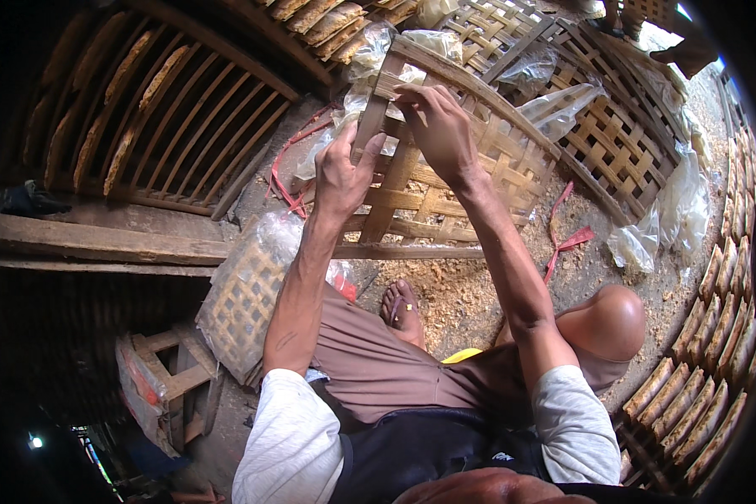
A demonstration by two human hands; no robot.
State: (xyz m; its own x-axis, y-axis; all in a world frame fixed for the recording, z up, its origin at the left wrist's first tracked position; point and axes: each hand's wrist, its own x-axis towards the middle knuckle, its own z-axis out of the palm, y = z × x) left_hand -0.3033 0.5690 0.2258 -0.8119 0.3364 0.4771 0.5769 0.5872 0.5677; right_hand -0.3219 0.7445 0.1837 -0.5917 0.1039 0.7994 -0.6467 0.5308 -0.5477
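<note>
The woven tray [395,186] at 12 o'clock is gripped by its wooden edge [372,122] in the fingers of the left hand [342,176]; whether anything is pinched by the curled right hand [439,130] cannot be told. The tray is already woven and framed; what is left undone is not shown.

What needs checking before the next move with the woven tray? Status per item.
1. Left hand on woven tray: ok, gripping a side rail.
2. Right hand grip firm: cannot tell, fingers at the same rail's upper part.
3. Sandaled foot clear of tray: ok, gap visible.
4. Tan debris swept up: not ok, scattered around the foot.
5. Clear plastic free of tray: cannot tell, bunched near its upper corner.
</note>
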